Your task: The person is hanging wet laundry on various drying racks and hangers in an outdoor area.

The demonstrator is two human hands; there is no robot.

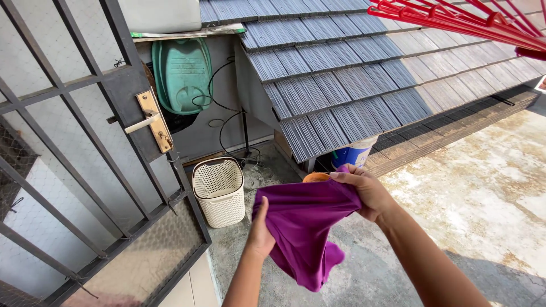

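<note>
A purple cloth (304, 233) hangs between both my hands, over the concrete ground. My left hand (260, 234) grips its left edge from behind, fingers tucked into the fabric. My right hand (367, 190) pinches the upper right corner, held a little higher. The cloth droops to a point below. A cream perforated laundry basket (219, 192) stands on the ground just left of my hands.
A dark metal gate (85, 170) with a brass handle (152, 120) fills the left. A low tiled roof (364, 74) slopes ahead, with a blue and white bucket (354, 153) under it. Red drying-rack bars (455, 20) cross the top right. A green tub (183, 73) leans on the wall.
</note>
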